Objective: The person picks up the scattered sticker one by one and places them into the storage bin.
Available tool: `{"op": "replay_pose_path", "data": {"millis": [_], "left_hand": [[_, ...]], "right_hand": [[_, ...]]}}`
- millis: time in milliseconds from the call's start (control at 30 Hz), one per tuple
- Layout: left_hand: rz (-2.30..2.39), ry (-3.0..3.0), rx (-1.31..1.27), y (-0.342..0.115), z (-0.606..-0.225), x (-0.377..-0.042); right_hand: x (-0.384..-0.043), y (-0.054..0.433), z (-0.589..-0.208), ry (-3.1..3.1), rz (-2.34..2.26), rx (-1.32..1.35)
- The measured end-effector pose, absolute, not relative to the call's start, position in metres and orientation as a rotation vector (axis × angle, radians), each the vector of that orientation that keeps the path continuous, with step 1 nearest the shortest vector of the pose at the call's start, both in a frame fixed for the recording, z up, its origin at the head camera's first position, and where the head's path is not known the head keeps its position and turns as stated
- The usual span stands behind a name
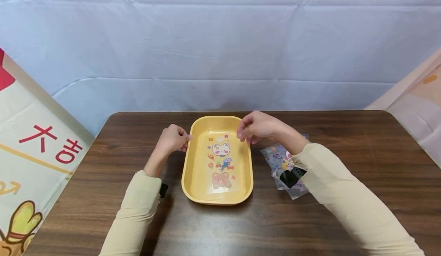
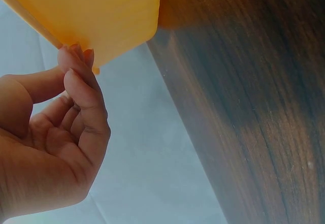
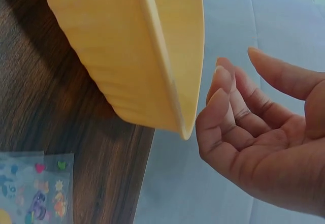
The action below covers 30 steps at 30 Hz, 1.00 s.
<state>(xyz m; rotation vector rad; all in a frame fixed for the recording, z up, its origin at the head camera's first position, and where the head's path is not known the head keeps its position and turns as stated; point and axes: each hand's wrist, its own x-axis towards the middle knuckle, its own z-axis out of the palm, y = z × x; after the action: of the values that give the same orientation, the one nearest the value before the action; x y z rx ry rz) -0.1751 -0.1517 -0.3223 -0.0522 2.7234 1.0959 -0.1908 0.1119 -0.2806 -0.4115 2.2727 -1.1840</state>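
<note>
A yellow tray (image 1: 218, 201) with rounded corners stands on the table, and a clear sticker sheet (image 1: 215, 172) with bear, ribbon and flower pictures lies inside it. At the tray's left rim, my left hand (image 1: 173, 138) pinches the edge between thumb and fingertips; the left wrist view shows this hand (image 2: 66, 127) at the rim too. Over the right rim hovers my right hand (image 1: 256, 128), its thumb apart from loosely bent fingers. In the right wrist view this hand (image 3: 269, 127) holds nothing and sits just off the tray's corner.
Right of the tray, several clear sticker sheets (image 1: 275, 158) overlap on the dark wooden table (image 1: 103, 194), partly under the right forearm. A pale cloth (image 1: 220, 57) hangs behind the table. Printed cloth (image 1: 38, 164) with red characters hangs at the left.
</note>
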Motion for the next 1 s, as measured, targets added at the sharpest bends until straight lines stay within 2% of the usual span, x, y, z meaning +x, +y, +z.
{"op": "replay_pose_path", "data": {"millis": [1000], "left_hand": [[1.098,2.722,-0.052,-0.151,-0.322,-0.174]], "right_hand": [[-0.192,0.163,-0.287,2.356,-1.167,-0.265]]}}
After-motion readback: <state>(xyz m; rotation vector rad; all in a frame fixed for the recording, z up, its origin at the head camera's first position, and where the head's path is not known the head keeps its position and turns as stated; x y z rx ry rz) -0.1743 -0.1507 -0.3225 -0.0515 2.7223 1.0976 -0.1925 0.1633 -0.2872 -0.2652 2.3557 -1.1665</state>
